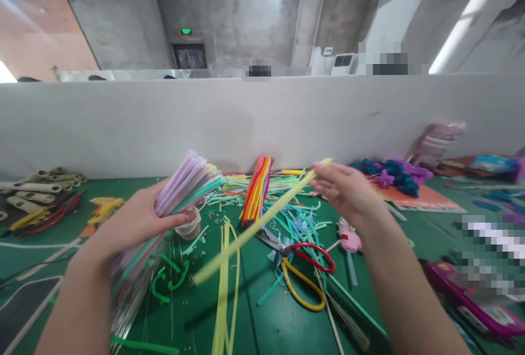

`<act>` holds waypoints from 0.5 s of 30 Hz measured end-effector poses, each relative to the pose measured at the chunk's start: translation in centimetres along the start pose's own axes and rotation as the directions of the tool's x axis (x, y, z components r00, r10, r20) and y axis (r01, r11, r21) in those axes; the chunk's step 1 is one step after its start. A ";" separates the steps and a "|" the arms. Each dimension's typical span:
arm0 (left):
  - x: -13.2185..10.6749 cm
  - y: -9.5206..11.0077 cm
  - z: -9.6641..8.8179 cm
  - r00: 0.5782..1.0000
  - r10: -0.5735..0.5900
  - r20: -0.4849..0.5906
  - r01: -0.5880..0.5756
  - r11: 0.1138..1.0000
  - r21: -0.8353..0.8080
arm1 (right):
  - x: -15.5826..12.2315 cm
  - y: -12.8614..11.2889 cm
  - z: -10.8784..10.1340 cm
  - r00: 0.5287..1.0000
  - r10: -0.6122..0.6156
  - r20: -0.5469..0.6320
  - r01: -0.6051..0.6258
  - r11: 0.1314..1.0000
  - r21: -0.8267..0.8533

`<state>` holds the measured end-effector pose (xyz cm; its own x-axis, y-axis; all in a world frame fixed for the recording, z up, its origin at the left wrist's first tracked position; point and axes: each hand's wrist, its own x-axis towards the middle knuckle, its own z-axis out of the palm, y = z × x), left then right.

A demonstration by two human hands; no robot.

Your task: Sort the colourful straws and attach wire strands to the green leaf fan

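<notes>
My left hand (pixel 143 213) is closed around a thick bundle of pipe cleaners (pixel 184 180), mostly lilac with some mint green and a little yellow. Between the fingertips of my right hand (pixel 340 185) is the upper end of a pale yellow pipe cleaner (pixel 262 221), which slants down to the left above the table. More yellow pipe cleaners (pixel 222 295) lie below it. Scissors (pixel 291 256) with one red and one yellow handle rest open on the table, under and between my hands. A red, orange and yellow bundle of pipe cleaners (pixel 257 191) is behind them.
A yellow glue gun (pixel 104 210) and bamboo pieces (pixel 45 191) are at left. Bent green pipe cleaners (pixel 164 284) lie near my left forearm. A pink glue gun (pixel 349 234) and purple and blue fuzzy pieces (pixel 396 174) are at right. A white partition (pixel 184 125) borders the back.
</notes>
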<state>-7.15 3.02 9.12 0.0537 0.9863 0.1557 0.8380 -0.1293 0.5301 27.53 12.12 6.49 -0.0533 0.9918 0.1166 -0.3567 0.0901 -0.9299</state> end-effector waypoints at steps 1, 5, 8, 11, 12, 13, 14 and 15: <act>0.1 -0.3 0.0 0.999 0.005 0.036 -0.004 1.000 -0.019 | 0.2 1.6 0.8 0.993 0.073 0.090 -0.068 0.996 -0.050; 0.3 -1.3 0.2 0.985 0.070 0.159 -0.059 0.996 -0.073 | 0.7 8.9 3.7 0.851 0.386 0.355 -0.348 0.922 -0.168; 0.2 -1.3 0.5 0.972 0.087 0.217 -0.061 0.990 -0.125 | 0.5 13.1 5.4 0.774 0.486 0.406 -0.423 0.874 -0.240; 0.1 -1.1 0.6 0.960 0.091 0.265 -0.053 0.988 -0.146 | -0.2 13.7 6.6 0.768 0.507 0.392 -0.414 0.859 -0.302; 0.0 -1.0 0.6 0.957 0.094 0.276 -0.056 0.988 -0.142 | -0.5 13.0 6.8 0.799 0.480 0.361 -0.384 0.871 -0.307; 0.0 -1.0 0.6 0.954 0.097 0.285 -0.060 0.989 -0.136 | -0.9 12.0 7.0 0.845 0.431 0.318 -0.342 0.891 -0.299; 0.0 -0.8 0.6 0.949 0.105 0.298 -0.068 0.989 -0.131 | -1.3 10.7 7.2 0.881 0.368 0.298 -0.283 0.914 -0.291; 0.0 -0.7 0.6 0.943 0.116 0.311 -0.079 0.988 -0.130 | -1.8 9.3 7.3 0.905 0.291 0.312 -0.208 0.939 -0.274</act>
<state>-7.39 3.19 8.24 0.3170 0.9471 -0.0504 0.7537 -0.2192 0.6196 17.48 10.49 0.21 -0.4425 0.8950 -0.0563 -0.0684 -0.0962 -0.9930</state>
